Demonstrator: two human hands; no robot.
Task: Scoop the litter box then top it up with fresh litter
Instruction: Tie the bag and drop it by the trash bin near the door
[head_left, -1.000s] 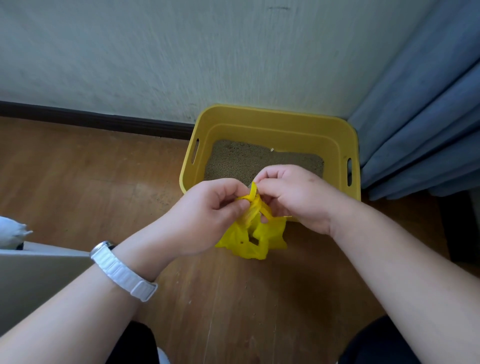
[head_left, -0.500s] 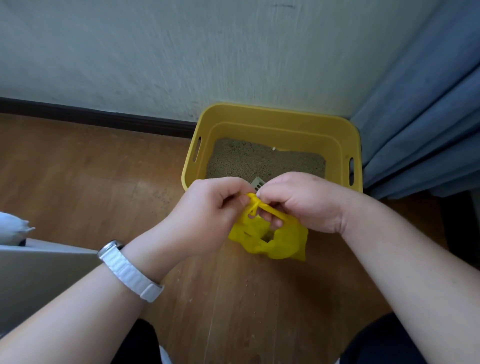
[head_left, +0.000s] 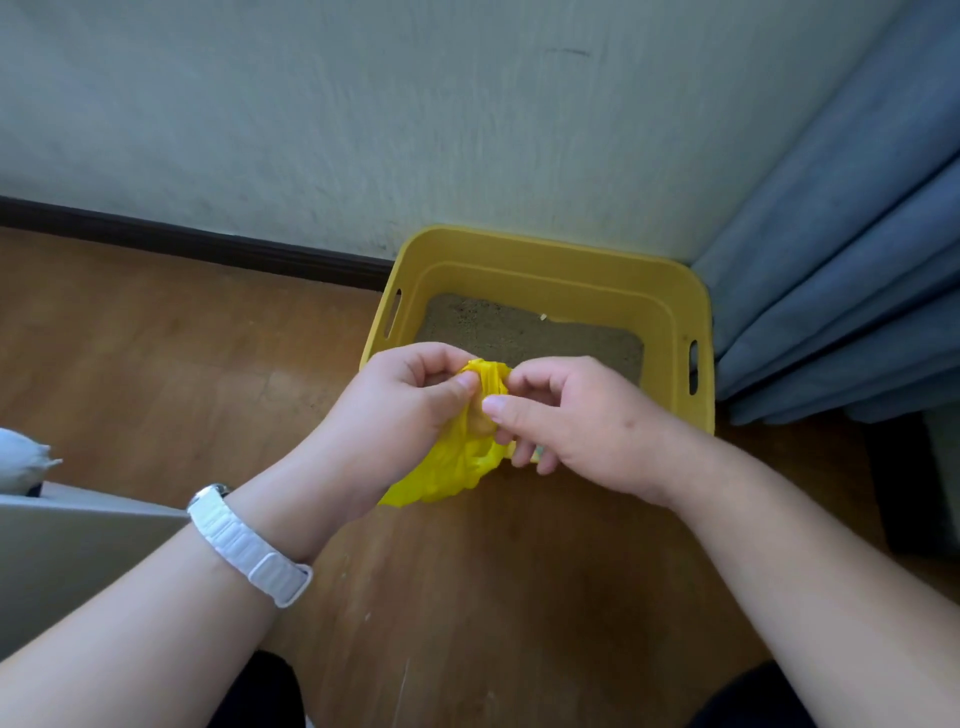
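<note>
Bag work is the step in hand: your left hand (head_left: 400, 410) and right hand (head_left: 582, 421) each pinch the bunched mouth of the yellow plastic bag (head_left: 457, 467), which hangs over the floor (head_left: 156, 364) in front of the yellow litter box (head_left: 550, 254). I cannot tell whether you are opening it or knotting it. Litter (head_left: 519, 332) lies low in the box, so topping up looks not yet done. The next move calls for a firm pinch on each side and a gentle pull, since thin film probably tears easily.
</note>
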